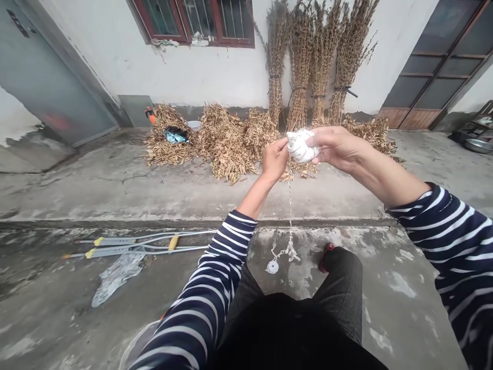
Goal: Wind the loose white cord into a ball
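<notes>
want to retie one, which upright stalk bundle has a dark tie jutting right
The rightmost bundle: its dark tie sticks out past its right edge; none of the other three shows this.

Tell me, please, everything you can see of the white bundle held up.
The white bundle is rounded, wound in layers with dark marks, and looks like cord or cloth. It is held in the air: the right grip holds its right side, the left grip touches its left edge. A twisted cord hangs below; whether they join is unclear.

White bundle (299,149) partly hidden by the right fingers (320,139), crutches (119,251) by the left sleeve (200,298), window (199,21) cropped at top.
</notes>
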The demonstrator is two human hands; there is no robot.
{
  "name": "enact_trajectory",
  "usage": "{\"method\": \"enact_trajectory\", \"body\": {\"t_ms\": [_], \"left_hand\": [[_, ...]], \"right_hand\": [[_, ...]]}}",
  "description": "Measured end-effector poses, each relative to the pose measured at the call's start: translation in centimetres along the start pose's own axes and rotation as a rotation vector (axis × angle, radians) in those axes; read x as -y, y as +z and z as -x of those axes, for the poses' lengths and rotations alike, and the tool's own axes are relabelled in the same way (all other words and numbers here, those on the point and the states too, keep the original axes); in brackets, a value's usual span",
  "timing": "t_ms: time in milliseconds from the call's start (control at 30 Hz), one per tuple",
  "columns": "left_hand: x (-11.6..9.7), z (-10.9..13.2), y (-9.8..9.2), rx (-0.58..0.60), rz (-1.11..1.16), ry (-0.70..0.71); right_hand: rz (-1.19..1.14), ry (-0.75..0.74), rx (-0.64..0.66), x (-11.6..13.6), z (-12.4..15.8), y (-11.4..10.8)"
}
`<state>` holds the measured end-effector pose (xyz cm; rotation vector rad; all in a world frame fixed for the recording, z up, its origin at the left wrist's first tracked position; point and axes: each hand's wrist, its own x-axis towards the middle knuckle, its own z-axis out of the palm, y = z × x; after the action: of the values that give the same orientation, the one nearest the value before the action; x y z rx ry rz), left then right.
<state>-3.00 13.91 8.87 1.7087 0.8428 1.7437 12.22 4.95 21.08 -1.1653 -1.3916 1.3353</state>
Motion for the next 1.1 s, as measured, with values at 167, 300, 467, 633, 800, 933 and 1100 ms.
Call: {"method": "enact_trajectory", "body": {"t_ms": [167, 300, 467, 633, 800, 933, 1100], "left_hand": [[0.9, 2.2, 0.5, 0.127, 0.022, -0.087], [0.7, 4.4, 0.8, 0.259, 0.193, -0.216], [-0.9, 5.9, 0.3, 0.435, 0.431, -0.304], [-2.0, 7.3, -0.8, 0.526, 0.485, -0.334], [-3.2, 7.9, -2.4, 0.564, 0.471, -0.346], [-4.4, 7.8, -3.6, 0.614, 0.465, -0.366], [-5.2, 6.4, -4.8, 0.577, 0.352, -0.388]], "right_hand": [[-0.036, -0.038, -0.059, -0.5, 0.0, 0.0], [-0.022, -0.051, -0.147, -0.7, -0.5, -0.3], [0.140, -0.167, -0.223, -0.5, -1.1, -1.1], [0.476, -0.554, -0.475, -0.5, -1.3, -1.5], [0.728, -0.696, -0.301, -2.2, -2.3, -2.4], [0.914, -0.816, -0.133, -4.6, -3.0, -3.3], [1.071, -0.884, 0.035, -7.8, -2.8, -4.1]]}}
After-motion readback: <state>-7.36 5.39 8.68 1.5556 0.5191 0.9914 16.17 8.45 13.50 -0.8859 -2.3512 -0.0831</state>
